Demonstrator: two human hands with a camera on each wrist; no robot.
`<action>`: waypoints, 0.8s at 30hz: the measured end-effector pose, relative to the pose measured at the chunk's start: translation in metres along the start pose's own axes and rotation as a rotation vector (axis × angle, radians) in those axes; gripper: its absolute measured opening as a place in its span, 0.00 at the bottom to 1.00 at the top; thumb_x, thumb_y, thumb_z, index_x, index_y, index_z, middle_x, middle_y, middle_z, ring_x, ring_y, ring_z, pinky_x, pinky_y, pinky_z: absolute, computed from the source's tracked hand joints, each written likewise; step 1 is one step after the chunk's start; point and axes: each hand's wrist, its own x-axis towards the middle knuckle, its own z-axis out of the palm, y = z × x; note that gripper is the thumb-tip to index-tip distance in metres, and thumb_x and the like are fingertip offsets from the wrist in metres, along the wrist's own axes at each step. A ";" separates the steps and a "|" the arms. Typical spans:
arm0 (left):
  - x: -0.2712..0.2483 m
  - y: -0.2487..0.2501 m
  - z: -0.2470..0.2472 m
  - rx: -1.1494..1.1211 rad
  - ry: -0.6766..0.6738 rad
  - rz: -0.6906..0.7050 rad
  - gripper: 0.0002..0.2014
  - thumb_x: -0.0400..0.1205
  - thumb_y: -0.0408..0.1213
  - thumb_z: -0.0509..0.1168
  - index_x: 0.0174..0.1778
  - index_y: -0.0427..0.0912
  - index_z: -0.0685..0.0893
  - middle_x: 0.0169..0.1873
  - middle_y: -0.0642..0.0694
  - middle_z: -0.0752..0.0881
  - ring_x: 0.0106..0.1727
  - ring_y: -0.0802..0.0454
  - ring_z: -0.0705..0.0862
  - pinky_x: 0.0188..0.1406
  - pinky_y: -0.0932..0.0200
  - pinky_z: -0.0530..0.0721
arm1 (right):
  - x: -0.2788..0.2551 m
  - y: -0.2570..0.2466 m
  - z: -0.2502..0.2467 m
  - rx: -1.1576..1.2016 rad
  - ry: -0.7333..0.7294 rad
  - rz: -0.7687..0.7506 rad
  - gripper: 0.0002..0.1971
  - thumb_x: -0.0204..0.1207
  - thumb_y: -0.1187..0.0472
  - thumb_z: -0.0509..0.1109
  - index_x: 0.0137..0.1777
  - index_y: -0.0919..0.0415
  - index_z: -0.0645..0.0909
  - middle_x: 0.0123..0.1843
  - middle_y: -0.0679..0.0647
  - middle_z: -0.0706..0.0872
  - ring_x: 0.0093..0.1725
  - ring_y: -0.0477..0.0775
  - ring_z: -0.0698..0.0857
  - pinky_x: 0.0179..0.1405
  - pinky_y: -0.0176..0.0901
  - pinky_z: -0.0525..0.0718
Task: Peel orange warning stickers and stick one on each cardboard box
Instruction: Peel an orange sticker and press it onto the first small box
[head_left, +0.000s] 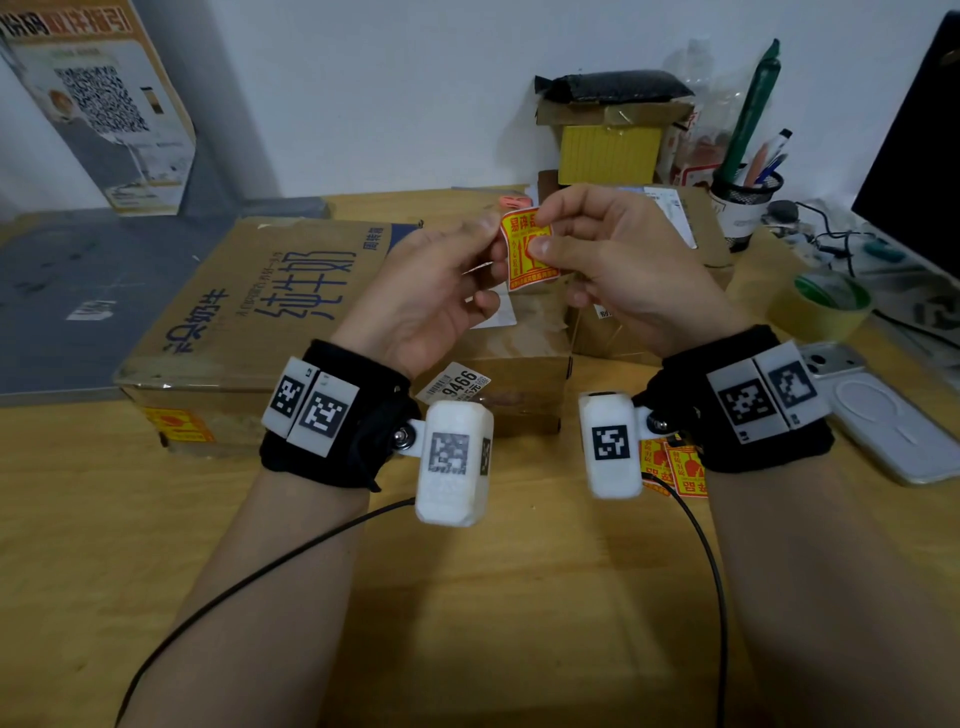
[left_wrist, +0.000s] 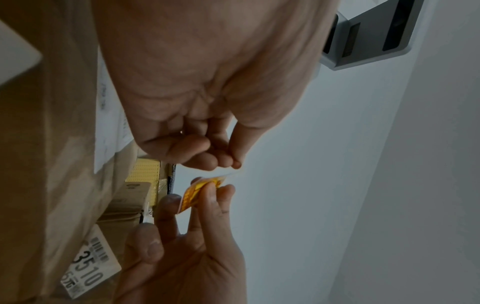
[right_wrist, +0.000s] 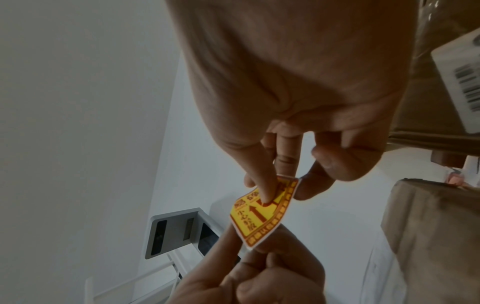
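Observation:
I hold one orange warning sticker (head_left: 525, 248) up in the air over the boxes, with both hands on it. My left hand (head_left: 491, 239) pinches its left edge, and my right hand (head_left: 545, 228) pinches its right side between thumb and forefinger. In the right wrist view the sticker (right_wrist: 259, 216) bends between the right hand (right_wrist: 270, 195) and the left hand (right_wrist: 259, 265). In the left wrist view the left hand (left_wrist: 230, 163) nips a thin pale edge beside the sticker (left_wrist: 193, 195). A large cardboard box (head_left: 249, 312) on the left carries an orange sticker (head_left: 176, 423) on its front. A small box (head_left: 519, 364) sits under my hands, another box (head_left: 696, 244) behind it.
Loose orange stickers (head_left: 672, 467) lie on the wooden table under my right wrist. A phone (head_left: 883, 415), a tape roll (head_left: 826, 306), a pen holder (head_left: 745, 208) and a monitor (head_left: 914, 156) fill the right side. A yellow box stack (head_left: 608, 150) stands at the back.

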 end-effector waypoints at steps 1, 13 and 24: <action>0.000 0.000 0.000 -0.006 -0.002 0.003 0.13 0.88 0.37 0.62 0.39 0.42 0.87 0.30 0.50 0.79 0.31 0.58 0.77 0.24 0.67 0.72 | 0.000 0.000 0.000 -0.006 0.001 0.001 0.11 0.80 0.73 0.73 0.47 0.54 0.83 0.37 0.48 0.88 0.35 0.47 0.87 0.20 0.39 0.71; 0.000 0.001 -0.002 -0.036 -0.026 0.001 0.14 0.89 0.37 0.61 0.39 0.45 0.86 0.31 0.51 0.78 0.31 0.58 0.76 0.22 0.68 0.66 | 0.000 0.000 0.002 -0.012 0.000 0.008 0.10 0.81 0.72 0.73 0.46 0.54 0.83 0.39 0.49 0.89 0.33 0.46 0.87 0.20 0.39 0.72; -0.002 0.002 -0.001 -0.035 -0.084 -0.013 0.21 0.89 0.38 0.61 0.31 0.50 0.90 0.32 0.52 0.76 0.32 0.59 0.75 0.25 0.67 0.63 | 0.000 0.000 0.003 0.015 -0.008 0.006 0.10 0.81 0.72 0.72 0.47 0.55 0.83 0.39 0.51 0.88 0.32 0.45 0.86 0.19 0.37 0.72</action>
